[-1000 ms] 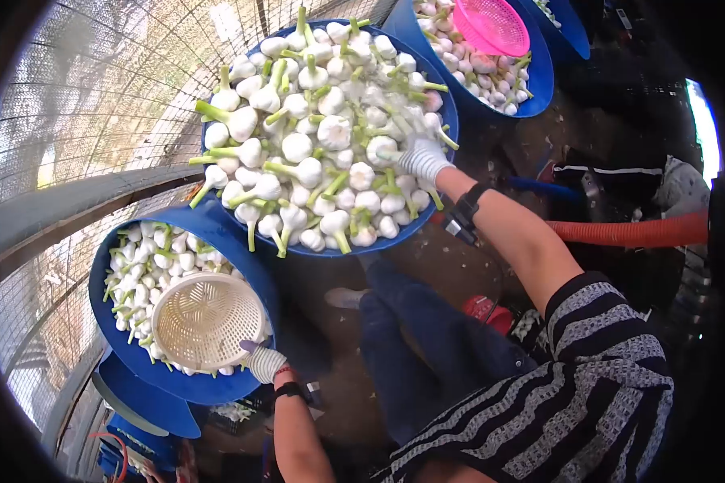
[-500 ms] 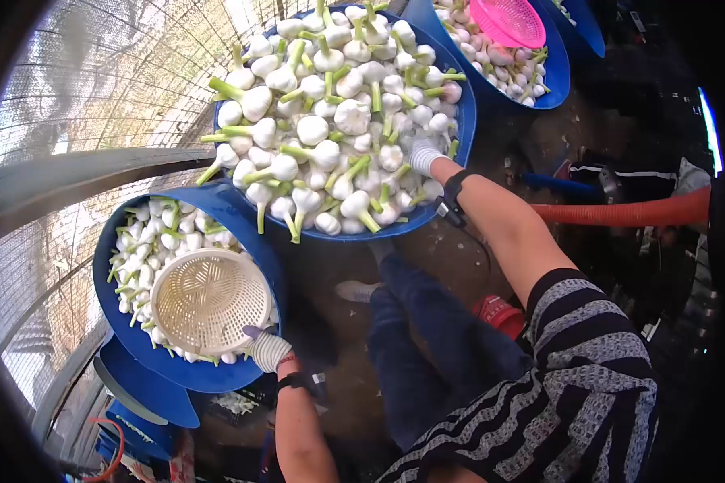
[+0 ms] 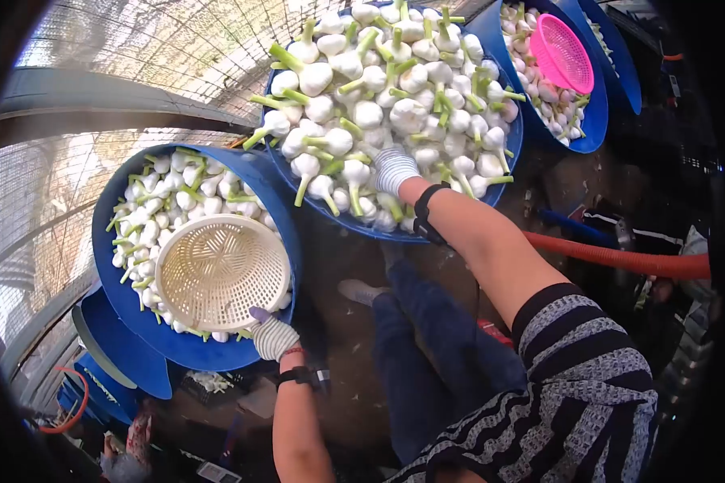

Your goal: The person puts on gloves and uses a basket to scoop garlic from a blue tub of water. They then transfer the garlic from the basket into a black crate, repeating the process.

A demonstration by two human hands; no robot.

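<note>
My left hand, in a striped glove, grips the near rim of a cream plastic colander. The colander is tilted and holds nothing I can make out. It rests on garlic bulbs inside a blue tub at the left. My right hand, also gloved, reaches in among white garlic bulbs with green stems in the large blue tub. These bulbs seem to lie in water. The right fingers are hidden among them, so their grip does not show.
At the upper right, a pink colander sits on garlic in another blue tub. A red hose runs along the right. Wire mesh and a grey beam stand at the left. More blue containers are below the left tub.
My right hand has moved left through the garlic, from the tub's right side toward its near middle. My left hand stays on the colander rim. The whole view has shifted a little.
</note>
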